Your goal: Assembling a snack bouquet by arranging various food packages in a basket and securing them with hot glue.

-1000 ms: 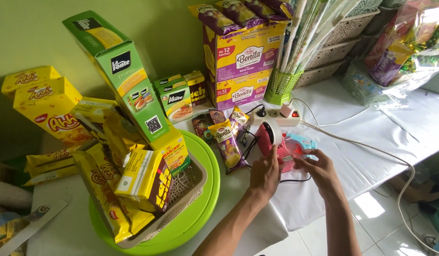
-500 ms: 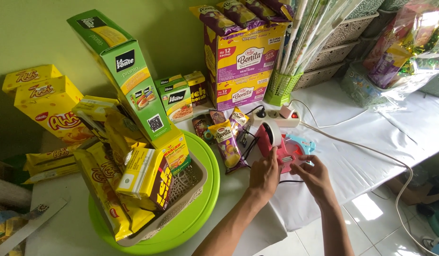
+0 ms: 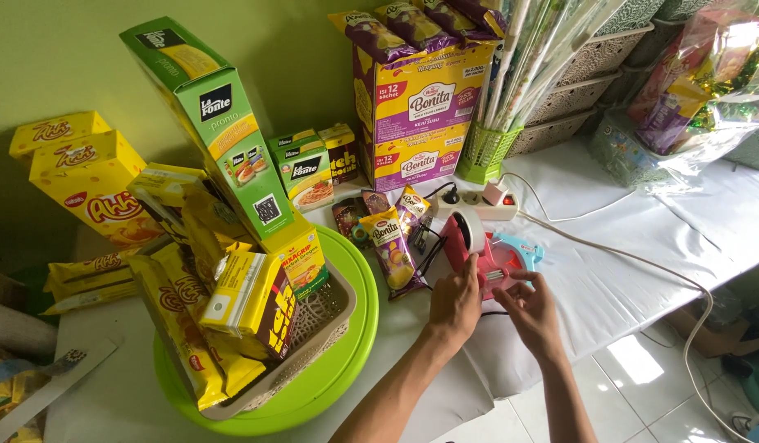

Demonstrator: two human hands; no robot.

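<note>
Tape dispenser: head view, lower centre of the frame; a pink-red handheld dispenser carrying a whitish tape roll is lying on the white table, apparently so that both hands can work at its front edge.
Left hand: is resting on the near left side of the dispenser, fingers curled against the body, seemingly steadying it; the grip is narrow, and whether it is fully clasping cannot be told.
Right hand: is sitting just right of the left hand, fingertips pinching at the metal toothed edge, probably at the tape end; the tape itself is too small to tell.
Glue gun: a light blue tool is lying just behind the dispenser, touching or nearly so.
Power strip: is lying above centre, its white cable trailing toward the lower right.
Snack sachets: are lying flat, left of the dispenser, near at hand.
Green tray: lower left; is holding a woven basket packed with yellow boxes standing upright and leaning.
Cartons: purple and yellow, are stacked against the wall, upper centre.
</note>
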